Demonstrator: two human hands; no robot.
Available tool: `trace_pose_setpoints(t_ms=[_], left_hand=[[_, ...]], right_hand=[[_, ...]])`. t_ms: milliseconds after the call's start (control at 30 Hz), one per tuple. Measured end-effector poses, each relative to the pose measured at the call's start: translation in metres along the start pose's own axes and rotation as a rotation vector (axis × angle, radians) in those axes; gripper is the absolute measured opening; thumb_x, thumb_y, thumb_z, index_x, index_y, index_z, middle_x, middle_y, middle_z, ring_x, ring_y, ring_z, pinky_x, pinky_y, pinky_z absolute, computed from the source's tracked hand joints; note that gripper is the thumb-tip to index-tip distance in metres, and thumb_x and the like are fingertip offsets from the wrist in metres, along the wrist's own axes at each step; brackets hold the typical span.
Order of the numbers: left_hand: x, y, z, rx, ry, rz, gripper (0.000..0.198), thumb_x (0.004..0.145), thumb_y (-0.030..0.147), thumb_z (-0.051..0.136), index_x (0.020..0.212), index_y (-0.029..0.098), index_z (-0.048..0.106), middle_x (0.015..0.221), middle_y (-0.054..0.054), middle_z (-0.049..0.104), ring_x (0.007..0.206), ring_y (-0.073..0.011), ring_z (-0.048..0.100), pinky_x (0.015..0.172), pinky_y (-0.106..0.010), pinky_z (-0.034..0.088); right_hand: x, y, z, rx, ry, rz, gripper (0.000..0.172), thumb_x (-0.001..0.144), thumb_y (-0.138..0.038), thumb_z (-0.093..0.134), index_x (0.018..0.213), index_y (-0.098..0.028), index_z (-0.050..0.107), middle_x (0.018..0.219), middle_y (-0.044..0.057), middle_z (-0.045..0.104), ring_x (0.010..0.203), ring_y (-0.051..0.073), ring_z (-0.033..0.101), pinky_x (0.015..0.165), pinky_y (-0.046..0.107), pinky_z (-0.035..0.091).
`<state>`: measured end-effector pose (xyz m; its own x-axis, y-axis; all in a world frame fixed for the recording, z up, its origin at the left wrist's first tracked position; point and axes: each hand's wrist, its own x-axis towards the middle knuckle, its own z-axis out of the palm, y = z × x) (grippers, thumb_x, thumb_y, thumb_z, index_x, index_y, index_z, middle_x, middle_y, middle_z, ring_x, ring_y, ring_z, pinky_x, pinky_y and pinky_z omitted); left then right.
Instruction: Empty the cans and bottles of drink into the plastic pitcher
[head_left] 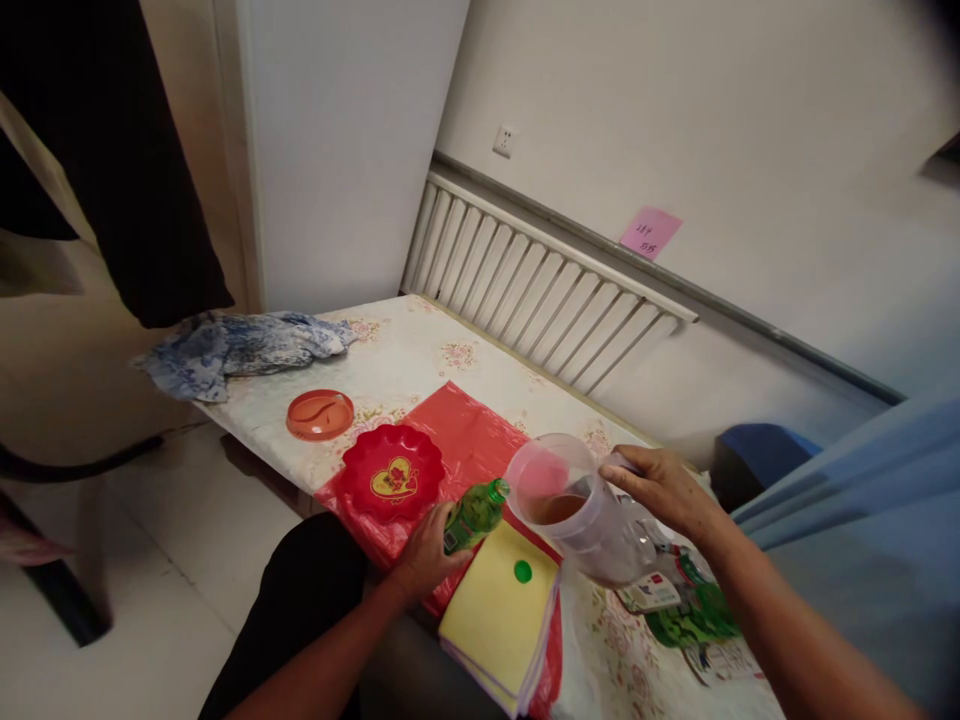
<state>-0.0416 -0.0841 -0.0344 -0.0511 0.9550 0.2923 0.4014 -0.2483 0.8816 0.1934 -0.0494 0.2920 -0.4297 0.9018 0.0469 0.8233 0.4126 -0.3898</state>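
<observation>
My left hand [429, 552] is wrapped around a green plastic bottle [475, 514], uncapped and tilted with its mouth to the upper right. In my right hand [664, 487] is the handle of a clear plastic pitcher [592, 545], which leans to the left and has brown liquid inside. The bottle's mouth is close to the pitcher's rim; whether they touch I cannot tell. Below them lies a stack of yellow cloths or sheets [499, 620] with a green bottle cap [523, 571] on top. A red scalloped plate [420, 464] sits left of the bottle.
A red plastic sheet [457, 425] lies under the plate. An orange lid [319, 414] and a crumpled blue-white cloth [247, 350] lie at the table's left. Green bottles [694, 612] lie beneath my right forearm. A radiator [525, 285] runs behind the table; a blue curtain [870, 500] hangs at right.
</observation>
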Motion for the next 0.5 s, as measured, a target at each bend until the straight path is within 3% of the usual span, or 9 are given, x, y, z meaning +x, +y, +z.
trace_pose_setpoints(t_ms=[167,333,500], left_hand=[[0.001,0.005,-0.002,0.005,-0.004,-0.021,0.06,0.067,0.028,0.074,0.121,0.022,0.05,0.118,-0.009,0.061,0.113,-0.0288,0.057,0.099,-0.046,0.046],[0.001,0.006,-0.003,0.016,-0.014,-0.032,0.063,0.066,0.027,0.072,0.125,0.02,0.048,0.121,-0.011,0.06,0.115,-0.0294,0.057,0.1,-0.047,0.046],[0.0,0.002,-0.001,0.014,0.0,-0.051,0.064,0.067,0.029,0.072,0.125,0.021,0.048,0.124,-0.01,0.059,0.119,-0.0296,0.055,0.104,-0.049,0.043]], right_hand=[[-0.008,0.015,0.013,0.279,-0.002,0.108,0.046,0.075,-0.062,0.056,0.056,-0.022,0.043,0.054,-0.005,0.037,0.051,0.011,0.036,0.05,0.025,0.032],[-0.011,0.045,0.029,0.475,-0.003,0.122,0.048,0.074,-0.063,0.06,0.056,-0.019,0.049,0.054,-0.004,0.044,0.051,0.01,0.038,0.05,0.024,0.031],[0.003,0.077,0.048,0.659,0.157,0.131,0.052,0.078,-0.067,0.054,0.056,-0.02,0.049,0.05,-0.003,0.045,0.047,0.011,0.038,0.047,0.024,0.031]])
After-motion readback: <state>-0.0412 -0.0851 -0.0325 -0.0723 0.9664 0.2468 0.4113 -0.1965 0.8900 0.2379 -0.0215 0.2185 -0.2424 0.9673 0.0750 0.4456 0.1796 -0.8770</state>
